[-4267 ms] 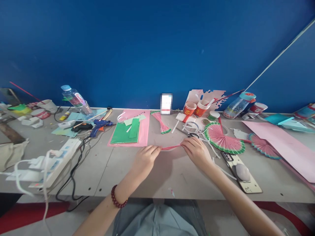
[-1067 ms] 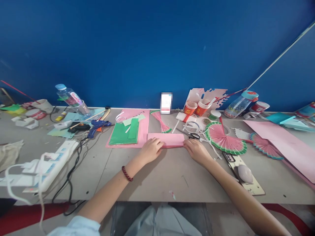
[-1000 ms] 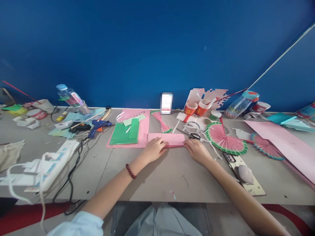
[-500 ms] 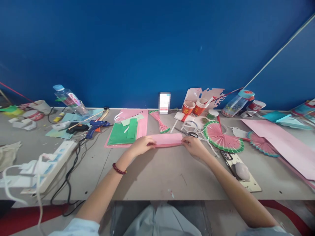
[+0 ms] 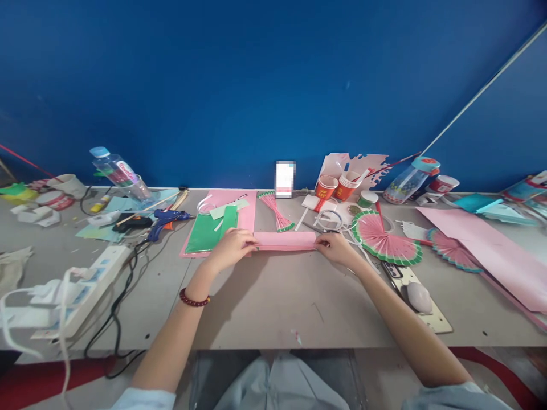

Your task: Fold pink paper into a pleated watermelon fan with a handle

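Observation:
A folded pink paper strip (image 5: 285,240) lies across the middle of the grey table (image 5: 265,296). My left hand (image 5: 231,248) pinches its left end, fingers curled on the paper. My right hand (image 5: 334,248) pinches the right end the same way. Behind the left hand lie green sheets (image 5: 207,233) on a pink sheet (image 5: 244,212). A narrow pleated pink piece with green ends (image 5: 277,210) rests just beyond the strip.
Watermelon paper fans (image 5: 384,238) and scissors lie to the right, with red paper cups (image 5: 329,187) behind them. A phone with a grey lump on it (image 5: 416,296) sits front right, a large pink sheet (image 5: 491,250) far right. A blue glue gun (image 5: 164,217), bottle (image 5: 117,171), power strip (image 5: 92,279) and cables fill the left.
The thin folded strip held above the table was opened wider and laid flat, then folded narrower; both hands have moved apart to its two ends and a little farther from me.

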### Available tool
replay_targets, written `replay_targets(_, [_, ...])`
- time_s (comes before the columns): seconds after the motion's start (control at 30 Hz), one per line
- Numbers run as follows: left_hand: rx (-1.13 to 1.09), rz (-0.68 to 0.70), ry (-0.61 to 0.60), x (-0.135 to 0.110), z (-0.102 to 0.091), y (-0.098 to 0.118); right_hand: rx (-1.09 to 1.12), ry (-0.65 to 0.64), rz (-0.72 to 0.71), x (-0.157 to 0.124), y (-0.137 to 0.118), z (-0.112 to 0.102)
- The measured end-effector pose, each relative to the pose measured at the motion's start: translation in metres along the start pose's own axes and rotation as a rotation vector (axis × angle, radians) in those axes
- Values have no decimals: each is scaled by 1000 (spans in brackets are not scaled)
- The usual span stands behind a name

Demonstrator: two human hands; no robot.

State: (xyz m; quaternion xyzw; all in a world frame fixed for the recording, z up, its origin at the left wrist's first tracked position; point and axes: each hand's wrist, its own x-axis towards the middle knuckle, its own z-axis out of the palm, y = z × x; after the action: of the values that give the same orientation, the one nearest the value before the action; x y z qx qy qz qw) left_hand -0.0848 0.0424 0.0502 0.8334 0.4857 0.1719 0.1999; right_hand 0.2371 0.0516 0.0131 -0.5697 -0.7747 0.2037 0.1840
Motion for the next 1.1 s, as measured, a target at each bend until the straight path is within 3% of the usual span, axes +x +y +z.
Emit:
replay_targets(0.23, [-21, -81, -48, -1, 10, -1, 16, 12, -34, -2, 1, 2])
replay_targets(0.47, [63, -15, -63, 1, 22, -3, 19, 16, -24, 0, 1, 3])
replay_targets(1.1, [107, -76, 1, 10, 27, -7, -31, -17, 52, 7, 2, 4])
